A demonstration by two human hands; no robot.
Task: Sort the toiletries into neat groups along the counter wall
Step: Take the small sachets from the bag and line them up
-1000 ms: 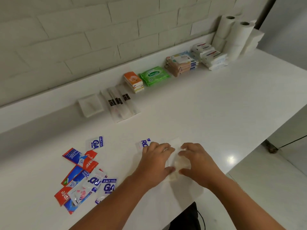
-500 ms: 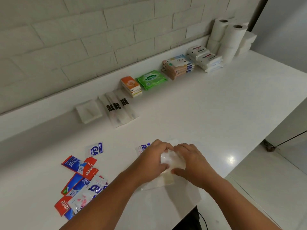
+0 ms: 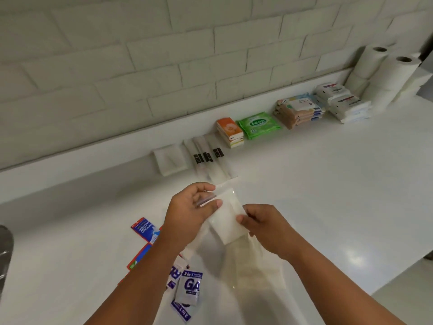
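Both hands hold a clear zip bag with a white pad inside point(image 3: 226, 219), lifted above the counter. My left hand point(image 3: 189, 213) pinches its top edge; my right hand point(image 3: 264, 227) grips its lower right side. Under my left arm lie loose sachets: white-and-blue ones point(image 3: 188, 290) and red-and-blue ones point(image 3: 145, 231). Along the wall sit a white square pack point(image 3: 169, 159), wrapped sticks with dark bands point(image 3: 208, 160), an orange tissue stack point(image 3: 229, 132), a green wipes pack point(image 3: 259, 124), a tan-and-blue pack stack point(image 3: 297, 111) and white pack stacks point(image 3: 344, 103).
Paper rolls point(image 3: 386, 73) stand at the far right against the brick wall point(image 3: 164, 55). The white counter point(image 3: 328, 184) drops off at the right front edge to the floor. A dark rounded object point(image 3: 4, 252) shows at the left edge.
Both hands lifted the clear bag off the counter and brought it up and away from me. The view shifted, so the sachets now lie under my left arm.
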